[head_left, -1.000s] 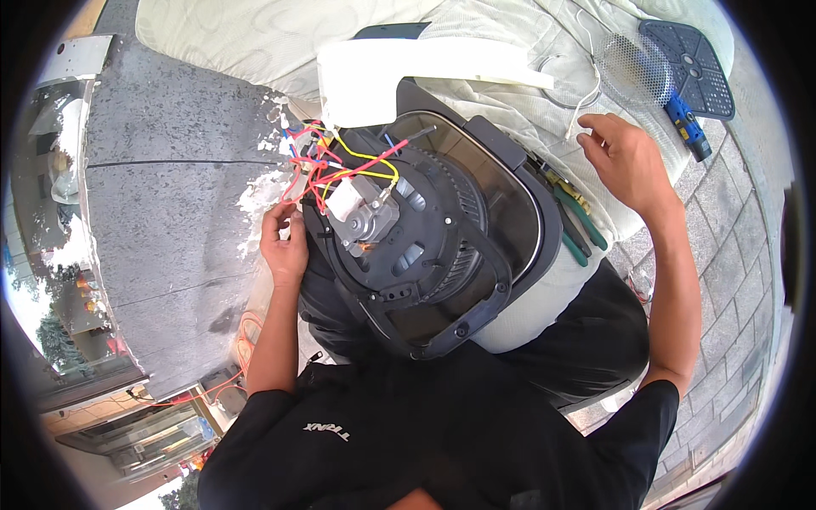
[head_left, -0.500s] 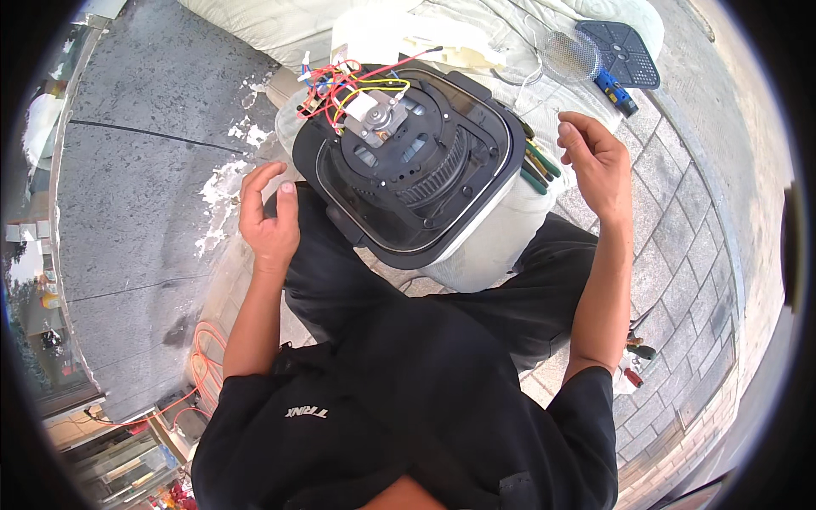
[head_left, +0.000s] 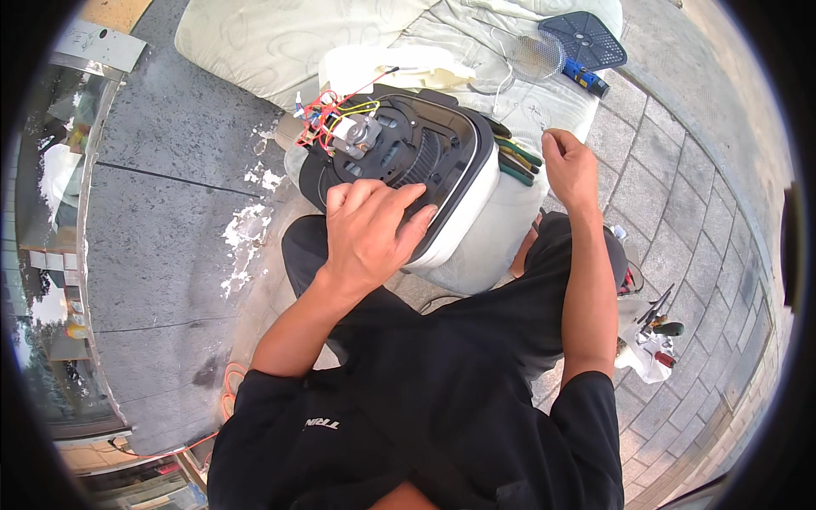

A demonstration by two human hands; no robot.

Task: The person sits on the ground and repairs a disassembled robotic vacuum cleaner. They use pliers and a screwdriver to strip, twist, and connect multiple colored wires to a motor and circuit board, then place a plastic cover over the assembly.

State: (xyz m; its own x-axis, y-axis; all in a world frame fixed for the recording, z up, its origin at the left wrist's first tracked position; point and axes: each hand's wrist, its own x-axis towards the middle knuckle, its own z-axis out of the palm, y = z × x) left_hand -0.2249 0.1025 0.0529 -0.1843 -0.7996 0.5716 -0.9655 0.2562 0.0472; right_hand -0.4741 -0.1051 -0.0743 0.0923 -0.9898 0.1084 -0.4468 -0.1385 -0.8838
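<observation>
An opened appliance body (head_left: 459,243), white outside with a black rim and dark inside, lies before my knees. A small metal motor (head_left: 359,134) sits in it, and loose red, yellow and blue wires (head_left: 320,115) rise beside it. My left hand (head_left: 367,231) is over the near edge of the body, palm down with fingers apart, hiding that corner; whether it touches the rim I cannot tell. To the right of the body my right hand (head_left: 573,170) is raised with its fingers curled and the thumb against them. Anything between them is too small to make out.
Green-handled pliers (head_left: 517,161) lie right of the body on a pale quilted pad (head_left: 565,106). Farther back are a mesh basket (head_left: 539,58), a dark perforated plate (head_left: 583,39) and a blue tool (head_left: 586,78). Screwdrivers (head_left: 667,328) rest on a white bag at the right.
My left hand has moved right, from beside the appliance to over its near edge. My right hand has shifted slightly left and its fingers are more curled. The view has turned a little.
</observation>
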